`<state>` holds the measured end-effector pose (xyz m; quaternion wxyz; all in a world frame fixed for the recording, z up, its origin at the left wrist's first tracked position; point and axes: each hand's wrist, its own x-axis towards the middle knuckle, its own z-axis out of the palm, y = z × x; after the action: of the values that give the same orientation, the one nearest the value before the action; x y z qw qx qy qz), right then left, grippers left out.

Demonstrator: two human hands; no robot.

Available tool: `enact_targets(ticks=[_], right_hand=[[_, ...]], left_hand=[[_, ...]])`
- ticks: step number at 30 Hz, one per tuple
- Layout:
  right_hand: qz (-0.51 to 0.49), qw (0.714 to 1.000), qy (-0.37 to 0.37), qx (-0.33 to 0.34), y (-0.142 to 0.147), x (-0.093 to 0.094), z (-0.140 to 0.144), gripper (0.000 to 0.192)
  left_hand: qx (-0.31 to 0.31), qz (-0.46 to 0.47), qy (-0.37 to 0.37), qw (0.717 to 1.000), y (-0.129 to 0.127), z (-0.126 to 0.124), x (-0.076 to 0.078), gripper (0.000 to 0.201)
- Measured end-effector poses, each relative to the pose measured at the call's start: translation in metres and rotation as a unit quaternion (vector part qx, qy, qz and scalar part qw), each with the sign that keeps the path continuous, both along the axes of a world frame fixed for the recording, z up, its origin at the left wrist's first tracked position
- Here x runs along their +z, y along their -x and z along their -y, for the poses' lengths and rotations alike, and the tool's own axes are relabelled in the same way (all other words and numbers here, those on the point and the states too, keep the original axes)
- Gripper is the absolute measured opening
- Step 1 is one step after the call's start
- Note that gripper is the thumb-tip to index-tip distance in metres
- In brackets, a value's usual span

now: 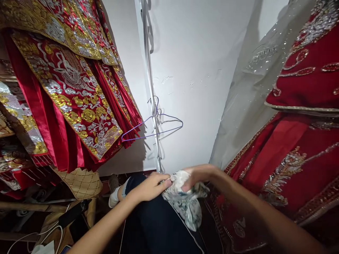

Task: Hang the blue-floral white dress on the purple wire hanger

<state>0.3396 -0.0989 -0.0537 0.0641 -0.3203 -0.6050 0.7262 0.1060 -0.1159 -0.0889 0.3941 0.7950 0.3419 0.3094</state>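
Note:
A crumpled white cloth with a grey-green pattern point(186, 208) is bunched between my hands, above my dark-clad lap. My left hand point(156, 185) grips its left edge, with thumb and fingers closed together. On the upper right of the bundle, my right hand point(196, 178) clutches the cloth, thumb pressed on top; this hand is somewhat blurred. Folds hide some fingertips. Straight ahead, beyond both hands, a bare purple wire hanger point(152, 137) hangs on a narrow metal upright point(150, 74) against the white wall.
Red garments with gold and silver embroidery point(87, 109) hang at left. Right of me hang a beaded red dress point(286, 148) and sheer white fabric point(246, 102). A quilted tan seat point(82, 183) stands low left, near a wooden stool point(92, 211) bearing cables and a black object.

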Motion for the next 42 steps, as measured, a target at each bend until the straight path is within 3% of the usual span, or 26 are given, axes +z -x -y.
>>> enact_targets(ticks=[2,4,6,8,10,11,14,16,19,24,27,30,32,36,39,42], right_hand=[[0.016,0.993,-0.115,0.017,-0.011,0.009,-0.021,0.018],[0.029,0.963,-0.265,-0.03,-0.015,0.013,-0.047,0.019],[0.031,0.901,-0.406,-0.15,-0.014,0.013,-0.077,0.037],[0.026,0.825,-0.493,-0.275,-0.009,0.011,-0.108,0.054],[0.019,0.778,-0.53,-0.336,-0.003,0.007,-0.135,0.062],[0.019,0.771,-0.538,-0.34,0.0,0.005,-0.145,0.064],[0.044,0.786,-0.548,-0.281,0.01,-0.008,-0.162,0.068],[0.076,0.79,-0.562,-0.233,0.014,-0.017,-0.163,0.069],[0.134,0.763,-0.596,-0.212,0.011,-0.026,-0.156,0.065],[0.209,0.688,-0.639,-0.274,-0.017,-0.021,-0.142,0.04],[0.211,0.658,-0.646,-0.324,-0.037,-0.012,-0.135,0.032],[0.195,0.654,-0.643,-0.347,-0.05,-0.004,-0.129,0.023],[0.168,0.667,-0.635,-0.353,-0.051,-0.001,-0.124,0.019],[0.087,0.743,-0.589,-0.306,-0.033,-0.001,-0.104,0.022],[0.069,0.778,-0.569,-0.258,-0.017,-0.003,-0.084,0.043],[0.095,0.762,-0.566,-0.298,-0.02,0.0,-0.068,0.068]], left_hand=[[0.01,-0.147,-0.099,0.984,0.019,-0.004,0.01,0.033],[0.05,-0.27,-0.149,0.95,0.038,-0.008,0.017,0.023],[0.103,-0.354,-0.157,0.916,0.054,-0.011,0.017,0.016],[0.141,-0.41,-0.137,0.891,0.07,-0.014,0.014,0.012],[0.169,-0.43,-0.108,0.88,0.087,-0.017,0.01,0.014],[0.184,-0.43,-0.1,0.878,0.095,-0.019,0.009,0.016],[0.245,-0.422,-0.103,0.867,0.118,-0.023,0.008,0.019],[0.273,-0.416,-0.1,0.862,0.131,-0.026,0.008,0.022],[0.269,-0.366,-0.108,0.884,0.144,-0.034,0.009,0.023],[0.248,-0.22,-0.187,0.925,0.143,-0.056,0.026,0.025],[0.251,-0.167,-0.242,0.922,0.132,-0.065,0.043,0.022],[0.275,-0.151,-0.29,0.904,0.118,-0.069,0.062,0.021],[0.28,-0.151,-0.306,0.897,0.107,-0.071,0.078,0.017],[0.212,-0.15,-0.334,0.906,0.083,-0.083,0.107,0.015],[0.182,-0.133,-0.331,0.916,0.073,-0.102,0.111,0.03],[0.216,-0.131,-0.348,0.903,0.074,-0.12,0.099,0.043]])
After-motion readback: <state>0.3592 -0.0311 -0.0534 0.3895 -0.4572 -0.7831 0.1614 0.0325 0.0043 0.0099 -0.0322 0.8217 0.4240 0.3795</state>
